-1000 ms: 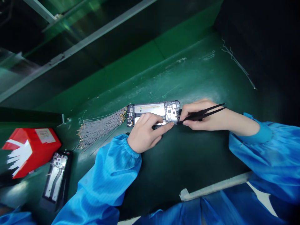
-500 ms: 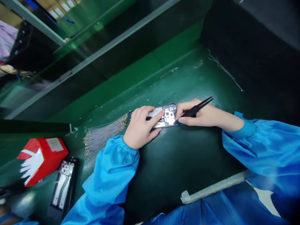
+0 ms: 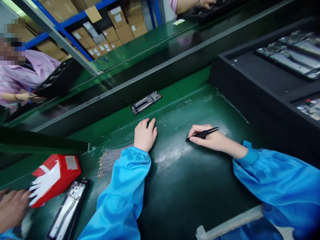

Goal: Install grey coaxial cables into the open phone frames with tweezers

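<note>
Just beyond the fingertips of the left hand (image 3: 145, 136), an opened phone (image 3: 146, 102) lies at a slant on the green strip (image 3: 178, 90) behind the table (image 3: 180, 186), apart from both hands. The left hand is empty, palm down, its fingers loosely spread; whether it touches the table cannot be told. Well to its right, the right hand (image 3: 206, 138) pinches black tweezers (image 3: 203, 133) between thumb and fingers, the two slim prongs pointing back over the hand towards the wrist.

Left of the left hand, beside its sleeve (image 3: 125, 190), is a bundle of thin grey cables (image 3: 113, 160) with gold-coloured ends. Farther left are a red holder (image 3: 60, 176) with white strips and, nearer the wearer, a second opened phone (image 3: 68, 210). Another person's hand (image 3: 13, 208) is close to the strips. Beyond the right hand, to its right, a black tray (image 3: 257, 73) holds more opened phones (image 3: 292, 56).
</note>
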`<state>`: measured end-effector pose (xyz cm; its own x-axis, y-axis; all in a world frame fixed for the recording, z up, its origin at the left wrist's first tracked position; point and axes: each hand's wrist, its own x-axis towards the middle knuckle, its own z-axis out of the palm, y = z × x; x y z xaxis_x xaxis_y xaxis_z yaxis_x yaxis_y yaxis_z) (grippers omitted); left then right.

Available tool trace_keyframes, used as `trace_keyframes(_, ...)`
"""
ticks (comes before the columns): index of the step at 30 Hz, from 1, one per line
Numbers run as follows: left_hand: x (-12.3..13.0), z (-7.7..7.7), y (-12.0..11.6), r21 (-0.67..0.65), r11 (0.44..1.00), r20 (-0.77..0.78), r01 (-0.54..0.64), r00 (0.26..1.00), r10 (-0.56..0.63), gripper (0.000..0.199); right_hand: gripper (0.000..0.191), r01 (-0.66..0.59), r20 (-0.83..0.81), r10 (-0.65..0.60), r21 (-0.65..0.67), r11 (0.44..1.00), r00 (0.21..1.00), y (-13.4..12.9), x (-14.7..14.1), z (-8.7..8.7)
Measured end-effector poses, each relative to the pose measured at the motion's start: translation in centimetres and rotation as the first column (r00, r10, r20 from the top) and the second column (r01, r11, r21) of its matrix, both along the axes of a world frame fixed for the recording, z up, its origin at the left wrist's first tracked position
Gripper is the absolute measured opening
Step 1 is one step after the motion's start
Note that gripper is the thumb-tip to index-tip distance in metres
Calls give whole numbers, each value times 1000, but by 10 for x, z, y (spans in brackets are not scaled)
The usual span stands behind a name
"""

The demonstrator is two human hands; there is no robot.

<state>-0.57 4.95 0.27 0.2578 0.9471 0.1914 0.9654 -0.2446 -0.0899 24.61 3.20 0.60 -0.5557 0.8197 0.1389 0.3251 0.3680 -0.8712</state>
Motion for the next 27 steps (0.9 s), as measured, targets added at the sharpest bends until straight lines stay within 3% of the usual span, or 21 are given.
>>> trace_keyframes(3, -3, -4, 0, -8, 1000, 4, 20, 1000, -20, 40, 18, 66, -51, -65, 15, 998, 997, 2, -2, 12)
trace_keyframes(6, -3, -6, 1, 5, 1000, -23, 13, 1000, -13, 40, 24, 82, -73, -74, 120, 989, 995, -3, -5, 47)
trace_keyframes(8, -3, -7, 1, 14, 1000, -45, 25, 999, -24, 40, 22, 97, 27, -109, 276, 956, 994, -14, -2, 76)
trace_keyframes(10, -4, -7, 0, 32, 999, -62, 44, 997, -42, 40, 20, 119, 226, -237, 437, 891, 945, -29, 7, 100)
trace_keyframes(11, -5, -8, 0, 40, 998, -69, 52, 996, -49, 39, 20, 113, 349, -319, 501, 858, 881, -39, 15, 109)
trace_keyframes(14, -6, -8, 0, 39, 997, -75, 62, 995, -59, 40, 21, 84, 614, -549, 620, 780, 567, -67, 50, 119)
trace_keyframes(15, -6, -8, 0, 32, 998, -67, 61, 996, -59, 41, 21, 108, 645, -619, 648, 754, 448, -75, 64, 118)
trace_keyframes(17, -7, -9, 0, 21, 998, -36, 62, 997, -62, 41, 19, 185, 680, -724, 701, 689, 120, -89, 93, 114)
trace_keyframes(18, -7, -9, 0, 17, 998, -16, 63, 998, -63, 41, 18, 221, 686, -727, 709, 670, 2, -95, 106, 111)
trace_keyframes(19, -7, -9, 1, 12, 998, 3, 64, 998, -64, 41, 17, 278, 724, -690, 664, 694, -6, -100, 118, 109)
trace_keyframes(23, -8, -8, 1, -6, 997, 37, 72, 997, -72, 42, 13, 490, 771, -608, 462, 739, 191, -110, 155, 102)
trace_keyframes(27, -9, -8, 1, -10, 997, 16, 80, 997, -79, 43, 21, 547, 776, -583, 388, 742, 241, -105, 179, 97)
